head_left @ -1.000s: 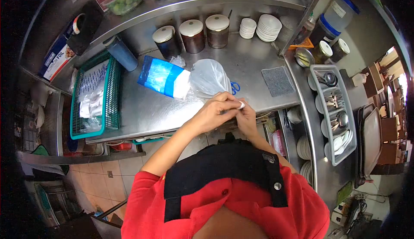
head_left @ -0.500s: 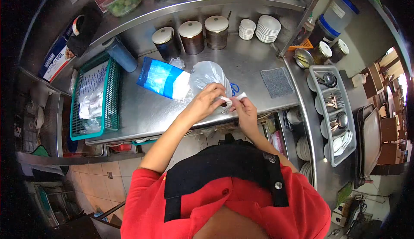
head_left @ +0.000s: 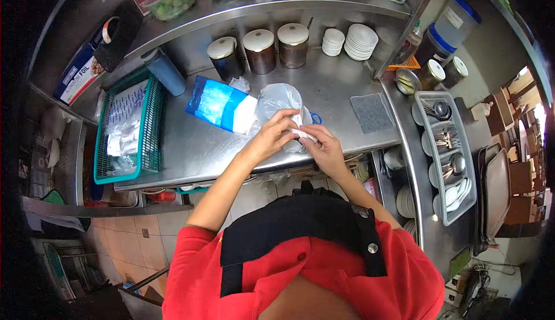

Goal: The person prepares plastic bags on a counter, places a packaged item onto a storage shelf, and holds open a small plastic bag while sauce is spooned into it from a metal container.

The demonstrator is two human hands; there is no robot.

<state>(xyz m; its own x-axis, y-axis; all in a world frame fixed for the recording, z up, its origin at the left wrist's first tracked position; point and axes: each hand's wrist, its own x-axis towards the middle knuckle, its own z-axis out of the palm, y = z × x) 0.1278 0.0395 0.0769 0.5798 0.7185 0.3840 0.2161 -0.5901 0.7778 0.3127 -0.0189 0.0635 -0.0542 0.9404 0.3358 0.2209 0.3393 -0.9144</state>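
Observation:
Over the counter's front edge, my left hand (head_left: 272, 137) pinches a small white rolled strip (head_left: 303, 135) that looks like paper or tissue. My right hand (head_left: 325, 151) grips the strip's other side, fingers bent close to the left ones. Just behind the hands lies a translucent plastic bag (head_left: 276, 99), partly covered by them. A blue loop (head_left: 315, 118), perhaps a scissor handle, pokes out beside my right fingers. Left of the bag, a blue and white plastic pack (head_left: 217, 105) lies flat on the steel counter (head_left: 185, 155).
A green basket (head_left: 139, 170) with wrapped white packets stands at left, beside a blue cylinder (head_left: 165, 73). Lidded canisters (head_left: 259, 54) and stacked white bowls (head_left: 359, 43) line the back. A grey cloth (head_left: 371, 113) and a cutlery tray (head_left: 424, 103) are at right.
My right hand has moved closer to my left, and its fingers now fold over the white strip. The strip's end that stuck out at the right is now tucked between the hands.

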